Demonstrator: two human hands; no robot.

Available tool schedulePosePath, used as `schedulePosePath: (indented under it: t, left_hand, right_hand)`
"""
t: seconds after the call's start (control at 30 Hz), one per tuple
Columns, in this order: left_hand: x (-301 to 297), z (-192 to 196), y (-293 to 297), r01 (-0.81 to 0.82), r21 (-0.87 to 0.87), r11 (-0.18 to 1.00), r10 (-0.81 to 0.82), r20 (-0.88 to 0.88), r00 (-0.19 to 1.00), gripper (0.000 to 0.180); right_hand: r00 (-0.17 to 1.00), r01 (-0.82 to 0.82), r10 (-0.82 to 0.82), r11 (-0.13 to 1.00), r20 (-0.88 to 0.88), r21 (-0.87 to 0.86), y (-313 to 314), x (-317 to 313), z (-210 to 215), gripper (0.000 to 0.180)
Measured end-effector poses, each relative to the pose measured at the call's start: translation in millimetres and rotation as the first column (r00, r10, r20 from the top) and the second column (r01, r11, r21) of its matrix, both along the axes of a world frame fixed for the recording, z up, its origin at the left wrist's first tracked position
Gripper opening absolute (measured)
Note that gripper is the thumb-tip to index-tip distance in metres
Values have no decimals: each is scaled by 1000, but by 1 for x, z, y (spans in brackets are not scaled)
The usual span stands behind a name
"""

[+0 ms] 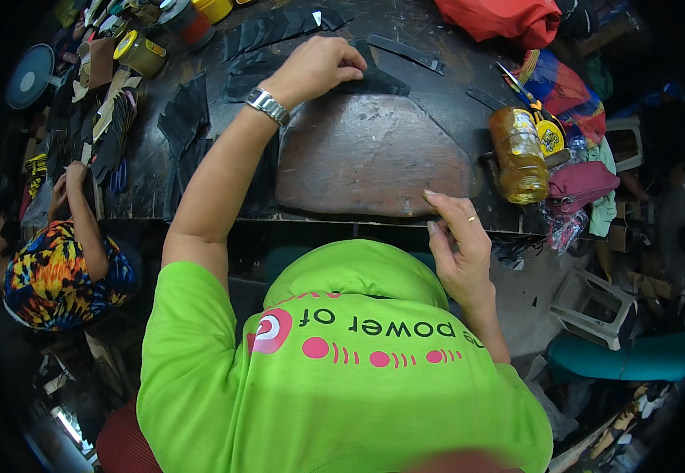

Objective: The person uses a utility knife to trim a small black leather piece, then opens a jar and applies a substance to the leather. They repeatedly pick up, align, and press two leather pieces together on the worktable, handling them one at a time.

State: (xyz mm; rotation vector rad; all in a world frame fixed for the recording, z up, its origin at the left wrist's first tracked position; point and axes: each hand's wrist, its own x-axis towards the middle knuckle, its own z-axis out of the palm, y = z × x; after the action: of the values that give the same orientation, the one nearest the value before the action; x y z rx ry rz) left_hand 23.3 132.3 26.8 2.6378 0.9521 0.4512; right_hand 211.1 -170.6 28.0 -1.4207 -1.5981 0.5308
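My left hand (319, 69), with a metal watch at the wrist, reaches past the far edge of a worn brown board (374, 154). Its fingers are curled and pinch at a thin black cut piece (382, 81), partly hidden behind them. More black cut pieces (259, 67) lie overlapped beside and beyond this hand. By the board's near right corner is my right hand (462, 240), a ring on one finger. Its index fingertip meets the board's edge, and the thumb stands apart below it. I see nothing held there.
On the dark table's right stand a jar of amber stuff (516, 154), scissors (520, 85) and a yellow-lidded container (550, 135). Dark strips (184, 118) lie to the left. A co-worker in a bright patterned shirt (62, 276) sits at left. A plastic stool (592, 306) stands lower right.
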Motion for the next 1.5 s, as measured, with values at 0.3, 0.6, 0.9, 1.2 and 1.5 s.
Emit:
schedulePosePath:
  t: [0.3, 0.6, 0.9, 1.2, 1.5]
  left_hand:
    - [10, -24, -3, 62, 116, 991, -59, -30, 998, 25]
    - [7, -27, -8, 42, 110, 993, -42, 0, 999, 19]
    - [7, -14, -27, -23, 77, 997, 9, 175, 984, 15]
    - [-33, -3, -99, 295, -150, 944, -229, 347, 909, 19]
    - [-61, -18, -107, 25, -183, 983, 42, 353, 935, 14]
  right_hand:
    - [999, 20, -19, 999, 38, -36, 0, -7, 1, 48]
    - [1000, 23, -22, 997, 8, -73, -2, -8, -7, 45]
    - [999, 37, -37, 997, 7, -72, -5, -6, -10, 48]
    - [995, 93, -95, 994, -36, -59, 5, 4, -17, 46]
    - [994, 95, -97, 995, 44, 43, 56, 12, -23, 30]
